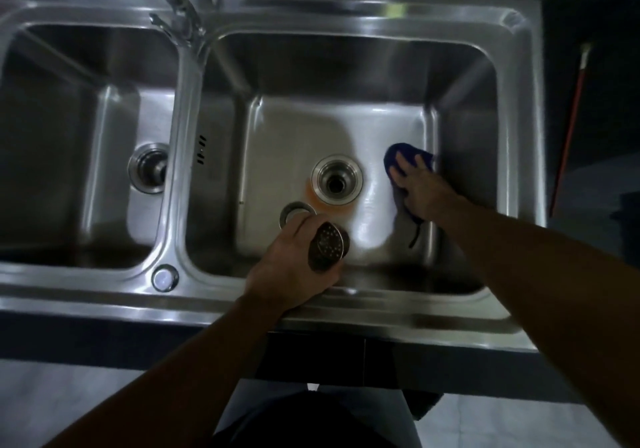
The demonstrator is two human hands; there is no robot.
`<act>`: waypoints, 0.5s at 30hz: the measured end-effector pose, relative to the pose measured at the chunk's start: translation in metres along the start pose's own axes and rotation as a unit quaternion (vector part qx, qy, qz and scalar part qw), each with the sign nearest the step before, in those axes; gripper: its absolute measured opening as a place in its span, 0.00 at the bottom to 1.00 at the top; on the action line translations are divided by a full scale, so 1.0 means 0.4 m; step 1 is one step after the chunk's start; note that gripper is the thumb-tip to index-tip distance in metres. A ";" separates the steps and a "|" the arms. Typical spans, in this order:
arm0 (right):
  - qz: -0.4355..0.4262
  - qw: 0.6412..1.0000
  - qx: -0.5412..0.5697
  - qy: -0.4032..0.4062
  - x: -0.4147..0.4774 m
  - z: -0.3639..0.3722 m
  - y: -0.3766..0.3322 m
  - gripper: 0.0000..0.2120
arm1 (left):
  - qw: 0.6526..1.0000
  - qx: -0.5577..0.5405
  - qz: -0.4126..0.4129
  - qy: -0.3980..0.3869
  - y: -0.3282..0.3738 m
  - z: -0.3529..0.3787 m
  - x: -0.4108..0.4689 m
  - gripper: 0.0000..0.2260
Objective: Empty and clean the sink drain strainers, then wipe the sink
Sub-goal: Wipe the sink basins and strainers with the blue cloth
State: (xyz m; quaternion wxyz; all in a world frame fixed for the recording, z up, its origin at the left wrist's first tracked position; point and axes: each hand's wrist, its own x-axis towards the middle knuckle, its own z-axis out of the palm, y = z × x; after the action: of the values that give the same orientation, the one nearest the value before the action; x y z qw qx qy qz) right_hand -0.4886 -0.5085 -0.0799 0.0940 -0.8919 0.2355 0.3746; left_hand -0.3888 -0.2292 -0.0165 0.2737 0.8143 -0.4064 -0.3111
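L hand [287, 264]: fingers curled round strainer basket [329, 245], kept up over right basin [294, 129] front, prob. so floor stays free for wiping. R hand [417, 188]: fingers spread flat, pressing blue cloth [393, 155] on basin floor beside open drain [337, 179]. Metal ring [292, 208] lies nr drain.

Landmark: open drain [337, 179] in right basin [294, 125] floor.
Cloth [410, 156] right of drain, on floor, under right hand [420, 189].
Metal ring [294, 209] just near-left of drain.
Strainer [327, 246] nearer still, held in left hand [294, 267].
Second drain [149, 168] far left, in left basin.
Faucet [180, 14] behind-left.
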 end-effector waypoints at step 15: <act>0.038 0.884 0.464 0.045 -0.165 0.057 -0.100 0.39 | 0.998 0.007 -0.039 -0.054 0.027 -0.025 0.010 0.34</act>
State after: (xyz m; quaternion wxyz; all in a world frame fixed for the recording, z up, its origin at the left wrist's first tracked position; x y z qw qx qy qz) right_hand -0.5235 -0.4428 -0.0493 0.4720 -0.7526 0.4202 0.1851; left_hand -0.3847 -0.2361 -0.0035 0.2330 0.8136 -0.3904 -0.3623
